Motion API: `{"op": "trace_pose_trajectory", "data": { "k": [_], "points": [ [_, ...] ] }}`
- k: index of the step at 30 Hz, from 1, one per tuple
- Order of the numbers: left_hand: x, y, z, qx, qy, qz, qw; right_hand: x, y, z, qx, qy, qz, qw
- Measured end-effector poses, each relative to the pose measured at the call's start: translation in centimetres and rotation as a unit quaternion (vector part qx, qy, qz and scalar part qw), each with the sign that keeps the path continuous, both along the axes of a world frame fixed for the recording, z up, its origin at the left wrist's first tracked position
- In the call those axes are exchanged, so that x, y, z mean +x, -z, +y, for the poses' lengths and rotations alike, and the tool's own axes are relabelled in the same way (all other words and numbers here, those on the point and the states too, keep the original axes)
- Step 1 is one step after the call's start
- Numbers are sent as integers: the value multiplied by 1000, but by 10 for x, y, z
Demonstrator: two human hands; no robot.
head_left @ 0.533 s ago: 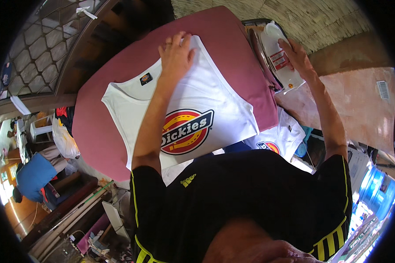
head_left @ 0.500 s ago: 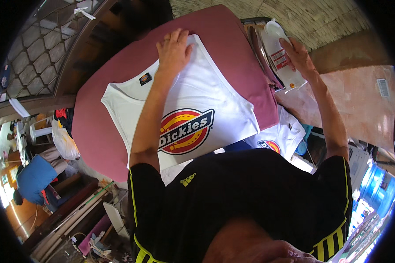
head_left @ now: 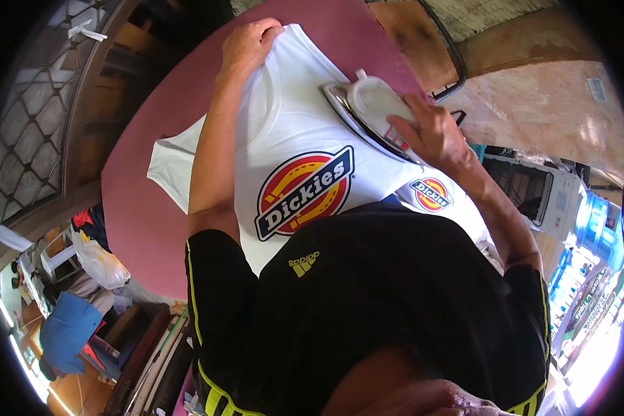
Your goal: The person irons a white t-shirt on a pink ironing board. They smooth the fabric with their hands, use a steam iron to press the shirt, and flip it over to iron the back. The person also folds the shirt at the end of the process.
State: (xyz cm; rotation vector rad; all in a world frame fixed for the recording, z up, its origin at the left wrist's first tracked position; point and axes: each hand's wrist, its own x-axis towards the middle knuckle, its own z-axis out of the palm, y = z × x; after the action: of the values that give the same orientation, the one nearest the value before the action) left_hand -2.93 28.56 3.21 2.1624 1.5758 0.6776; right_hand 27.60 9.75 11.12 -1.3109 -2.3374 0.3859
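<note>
A white tank top (head_left: 301, 118) with a round red, yellow and black print lies spread over a padded maroon-covered board (head_left: 142, 187). Up at its far strap is my left hand (head_left: 252, 47), fingers closed on the fabric edge. My right hand (head_left: 433, 132) grips a white clothes iron (head_left: 376, 102) by the handle. The iron rests on the tank top's right side, right of the print, its tip pointing away to the left. My left forearm crosses over the neckline and hides part of it.
A second white shirt (head_left: 433, 197) with a similar print hangs at the board's near right edge. Beyond the right end is a dark metal frame (head_left: 457, 62). A blue water jug (head_left: 598, 225) stands far right; a lattice door (head_left: 24, 132) is left. Another person (head_left: 73, 333) is lower left.
The iron has come from beyond the board's right end leftward onto the tank top. My left hand, flat on the fabric before, now grasps the strap. The view has shifted a little.
</note>
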Motion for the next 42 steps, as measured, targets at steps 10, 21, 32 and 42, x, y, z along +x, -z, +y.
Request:
{"op": "trace_pose_trajectory", "data": {
  "k": [10, 21, 32, 42],
  "points": [
    [-16, 16, -37, 134, -92, 1, 987, -75, 27, 106, 91, 46, -22, 995],
    [-31, 37, -45, 209, -121, -69, 968, -99, 19, 133, 59, -11, 53, 997],
    [-35, 56, -32, 214, -98, -66, 970, -75, 22, 114, 45, -27, 35, 998],
    [33, -11, -39, 76, -72, 174, 979, 39, 10, -23, -51, 28, -71, 996]
  ]
}}
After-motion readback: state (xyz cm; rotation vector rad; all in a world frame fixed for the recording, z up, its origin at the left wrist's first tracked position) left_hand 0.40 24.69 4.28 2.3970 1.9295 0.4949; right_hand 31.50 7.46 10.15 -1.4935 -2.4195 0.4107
